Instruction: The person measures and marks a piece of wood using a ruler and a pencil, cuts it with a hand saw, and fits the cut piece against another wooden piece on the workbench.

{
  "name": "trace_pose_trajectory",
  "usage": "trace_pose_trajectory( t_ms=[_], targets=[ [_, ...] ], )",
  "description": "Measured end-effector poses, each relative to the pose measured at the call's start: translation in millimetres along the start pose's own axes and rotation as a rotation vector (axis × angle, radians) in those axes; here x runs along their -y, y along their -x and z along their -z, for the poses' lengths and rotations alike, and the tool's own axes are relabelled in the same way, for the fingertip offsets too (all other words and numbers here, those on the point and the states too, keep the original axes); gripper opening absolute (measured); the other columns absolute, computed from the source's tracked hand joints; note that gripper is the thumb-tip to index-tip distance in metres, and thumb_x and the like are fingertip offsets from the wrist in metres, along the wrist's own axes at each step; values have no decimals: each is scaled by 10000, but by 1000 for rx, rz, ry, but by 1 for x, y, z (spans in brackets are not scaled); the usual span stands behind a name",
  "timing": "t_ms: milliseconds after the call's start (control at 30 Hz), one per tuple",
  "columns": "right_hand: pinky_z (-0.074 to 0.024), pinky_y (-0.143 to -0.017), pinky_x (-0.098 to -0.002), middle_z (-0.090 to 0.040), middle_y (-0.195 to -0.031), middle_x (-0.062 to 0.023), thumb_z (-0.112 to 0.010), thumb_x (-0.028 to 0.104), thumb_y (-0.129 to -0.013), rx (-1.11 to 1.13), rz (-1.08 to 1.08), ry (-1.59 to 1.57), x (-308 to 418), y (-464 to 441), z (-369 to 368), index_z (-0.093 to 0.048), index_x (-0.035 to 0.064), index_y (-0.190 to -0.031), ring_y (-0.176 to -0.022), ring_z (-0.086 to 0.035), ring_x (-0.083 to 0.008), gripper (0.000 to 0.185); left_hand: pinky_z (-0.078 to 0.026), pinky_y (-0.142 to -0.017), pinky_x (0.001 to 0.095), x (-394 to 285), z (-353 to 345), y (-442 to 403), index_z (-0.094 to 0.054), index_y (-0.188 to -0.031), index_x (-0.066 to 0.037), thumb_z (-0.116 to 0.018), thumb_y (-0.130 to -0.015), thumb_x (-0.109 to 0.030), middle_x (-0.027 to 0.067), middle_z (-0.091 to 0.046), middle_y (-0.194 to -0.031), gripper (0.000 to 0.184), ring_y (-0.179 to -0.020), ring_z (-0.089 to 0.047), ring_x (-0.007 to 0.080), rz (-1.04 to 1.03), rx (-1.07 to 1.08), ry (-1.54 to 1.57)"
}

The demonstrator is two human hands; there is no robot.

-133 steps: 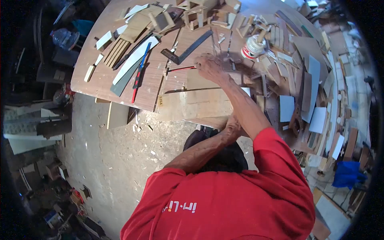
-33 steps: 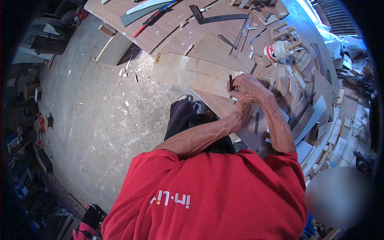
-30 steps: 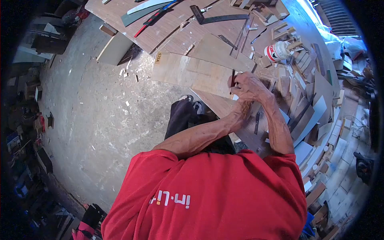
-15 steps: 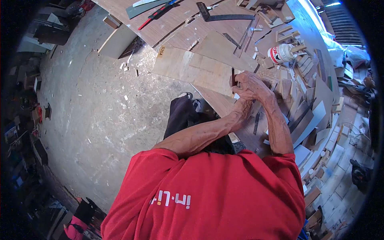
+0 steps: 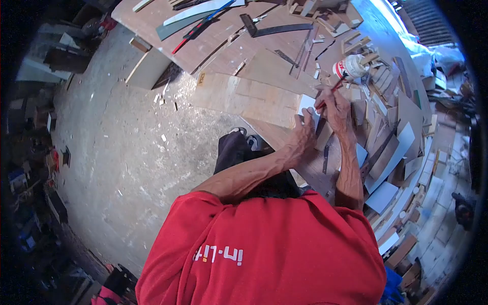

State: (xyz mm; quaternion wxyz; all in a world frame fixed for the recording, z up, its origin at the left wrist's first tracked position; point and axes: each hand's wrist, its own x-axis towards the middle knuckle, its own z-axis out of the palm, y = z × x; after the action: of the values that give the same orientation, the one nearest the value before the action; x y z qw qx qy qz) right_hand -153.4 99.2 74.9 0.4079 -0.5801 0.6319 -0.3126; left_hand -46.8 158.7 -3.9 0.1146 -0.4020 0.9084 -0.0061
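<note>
My left hand (image 5: 303, 131) is at the right end of a long pale plywood board (image 5: 254, 101). Its bent fingertips press on a small white piece (image 5: 306, 103), holding it against the board; the thumb is hard to make out. Just right of it, my right hand (image 5: 335, 107) is closed around a thin red pencil-like stick (image 5: 337, 84), which tilts up and right. The stick's lower end is near the white piece. Behind my right hand sits a white tub (image 5: 351, 66) with a red label.
The wooden table (image 5: 218, 40) carries a dark metal square (image 5: 282, 29) and a red-blue tool (image 5: 201, 28) at the back. Wood offcuts (image 5: 389, 81) and white panels (image 5: 399, 152) are heaped at the right. Chips lie on the concrete floor (image 5: 127, 152) at left.
My hands, together near the board's right end half a second ago, are now apart. My right hand has moved right and up, the stick now tilted. The white piece is more exposed.
</note>
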Motion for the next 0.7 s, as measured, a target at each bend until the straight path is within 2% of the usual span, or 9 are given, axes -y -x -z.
trace_pose_trajectory(
  t_ms=[33,100,133,200,333,400,533,633,700],
  targets=[
    [-488,-646,-277,-656,-761,-60,-449,401,-999,-20,2,-5,-3,8,2,-645,-5,-958,-712,-615,-141,453,-370,-993,530,6,-5,2,-490,-1352,-29,-530,-878,-276,204,-413,-1425,537,-1319,-339,402,-14,-8,-12],
    [-496,-663,-291,-675,-801,-89,-369,405,-1023,-231,-86,-108,-25,21,1,-645,1,-976,-718,-619,-158,492,-296,-1056,596,25,-18,9,-456,-1358,-20,-582,-845,-244,222,-370,-1453,573,-1360,-274,433,-151,-236,494],
    [-502,-669,-303,-692,-835,-106,-336,406,-1028,-254,40,-129,-38,28,2,-645,-6,-971,-723,-623,-167,518,-296,-1056,596,36,-20,13,-456,-1358,-20,-582,-845,-244,222,-370,-1453,573,-1360,-274,433,-166,-234,483],
    [-499,-665,-306,-694,-841,-105,-341,385,-1030,-328,44,-176,-54,40,0,-637,-11,-967,-726,-623,-170,499,-197,-1089,661,60,-23,17,-279,-1470,-65,-676,-781,-335,215,-202,-1536,839,-1408,-165,452,-251,-242,513],
    [-480,-607,-276,-693,-846,-115,-385,266,-1019,-491,-29,-209,-62,64,-10,-590,-32,-990,-680,-613,-159,363,-166,-1106,650,87,6,6,-98,-1517,-106,-792,-642,-479,202,-136,-1554,1178,-1430,-115,432,-178,-112,423],
    [-490,-638,-267,-672,-815,-77,-428,206,-1005,-510,-108,-321,-70,73,-19,-576,1,-1115,-719,-642,-159,275,-177,-1095,658,88,2,-7,-124,-1510,-97,-806,-637,-444,205,-179,-1536,1161,-1422,-148,426,-185,-105,412],
    [-449,-644,-292,-607,-825,-63,-480,171,-966,-529,-247,-254,-50,86,-26,-619,13,-1047,-692,-551,-146,226,-165,-1105,650,99,12,-20,-101,-1509,-94,-803,-643,-446,200,-232,-1517,1169,-1405,-230,396,-211,50,437],
    [-433,-645,-288,-595,-844,-55,-493,181,-954,-580,-243,-131,-27,89,-31,-619,8,-1034,-741,-550,-126,229,-168,-1097,663,119,9,-24,-131,-1491,-73,-822,-614,-431,197,-301,-1475,1172,-1384,-289,375,-192,-129,703],
    [-439,-640,-302,-591,-823,-53,-508,177,-945,-622,-203,-101,-31,83,-37,-615,6,-1030,-724,-553,-138,220,-216,-1116,593,153,3,-31,-155,-1476,-67,-828,-596,-400,195,-324,-1456,1157,-1369,-309,370,-137,-148,732]
  ],
)
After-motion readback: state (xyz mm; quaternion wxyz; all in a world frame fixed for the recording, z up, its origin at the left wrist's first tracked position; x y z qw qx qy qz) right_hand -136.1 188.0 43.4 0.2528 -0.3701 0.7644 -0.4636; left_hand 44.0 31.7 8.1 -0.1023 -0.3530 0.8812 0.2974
